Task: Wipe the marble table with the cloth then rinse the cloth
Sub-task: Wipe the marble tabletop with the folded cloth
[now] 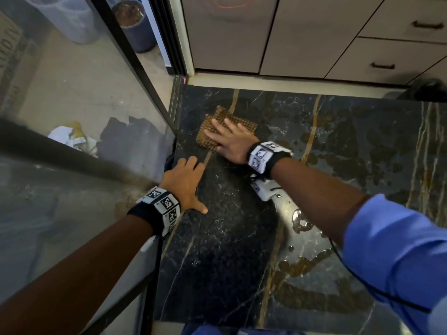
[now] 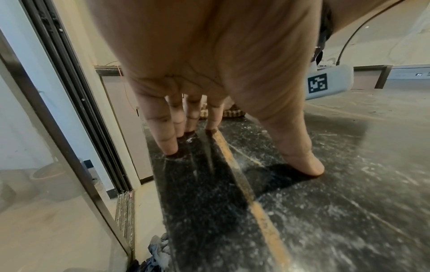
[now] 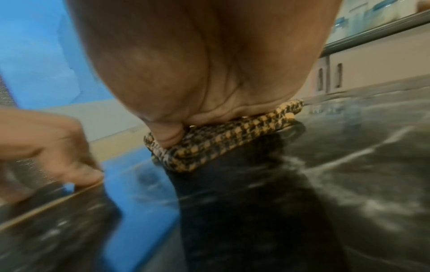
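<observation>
A folded yellow-and-black checked cloth (image 1: 217, 126) (image 3: 223, 139) lies flat on the dark marble table (image 1: 242, 238) near its far left corner. My right hand (image 1: 229, 139) presses down on the cloth with flat, spread fingers; its palm (image 3: 197, 73) covers most of the cloth in the right wrist view. My left hand (image 1: 186, 182) rests on the table's left edge, with straight fingertips (image 2: 170, 147) and the thumb (image 2: 302, 162) touching the bare marble (image 2: 325, 211). It holds nothing. A strip of the cloth (image 2: 232, 112) shows beyond those fingers.
Brown wet patches (image 1: 387, 146) cover the table's right half and front. A glass partition with a dark frame (image 1: 135, 68) borders the table's left side. Grey cabinet drawers (image 1: 362, 44) stand behind. Crumpled rags (image 2: 158, 254) lie on the floor by the left edge.
</observation>
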Motion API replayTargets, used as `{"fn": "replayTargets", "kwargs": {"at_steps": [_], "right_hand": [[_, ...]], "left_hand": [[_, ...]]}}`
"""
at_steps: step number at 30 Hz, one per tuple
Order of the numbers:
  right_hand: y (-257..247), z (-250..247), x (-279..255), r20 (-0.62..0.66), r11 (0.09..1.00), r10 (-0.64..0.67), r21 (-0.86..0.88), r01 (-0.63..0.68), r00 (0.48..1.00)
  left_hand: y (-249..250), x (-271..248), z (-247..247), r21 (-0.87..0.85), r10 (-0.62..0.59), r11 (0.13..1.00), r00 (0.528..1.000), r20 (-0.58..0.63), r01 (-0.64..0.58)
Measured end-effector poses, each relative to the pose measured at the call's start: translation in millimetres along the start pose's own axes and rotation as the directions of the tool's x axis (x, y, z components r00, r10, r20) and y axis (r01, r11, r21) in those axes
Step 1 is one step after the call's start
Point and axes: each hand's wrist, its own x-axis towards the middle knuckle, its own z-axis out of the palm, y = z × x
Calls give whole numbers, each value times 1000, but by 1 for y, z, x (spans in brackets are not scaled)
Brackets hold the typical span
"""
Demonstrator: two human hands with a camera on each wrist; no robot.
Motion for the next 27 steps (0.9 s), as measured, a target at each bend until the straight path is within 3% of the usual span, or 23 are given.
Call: {"fn": "replayTargets", "kwargs": {"at_steps": [4, 7, 9, 13, 17, 22, 25, 27], "right_hand": [[43, -20, 10, 11, 972, 225, 72, -226, 974], [25, -33, 45, -33, 919, 355, 192, -343, 934], [-4, -35, 67, -46, 935, 316, 182, -303, 948], [-60, -26, 76, -2, 997, 74, 33, -73, 997], [-35, -11, 49, -15, 997, -60, -53, 59, 998], [18, -37, 63, -54, 987, 160, 26, -159, 986], [8, -53, 101, -98, 961, 268, 104, -258, 958], [-10, -58, 121, -84, 966, 248, 95, -240, 965]], "left_hand": [[2, 2, 3, 1, -7, 1000, 1000, -24, 7], [0, 3, 8, -19, -5, 1000, 998, -66, 3], [-3, 3, 12, -24, 4, 1000, 996, -92, -6], [-8, 8, 19, -31, 47, 998, 992, -115, -51], [-6, 19, 18, -89, 65, 994, 998, -17, -66], [-3, 23, 15, -91, 80, 993, 996, 28, -77], [-5, 22, 15, -139, 99, 986, 995, 32, -94], [-5, 21, 15, -154, 105, 983, 994, 29, -99]]}}
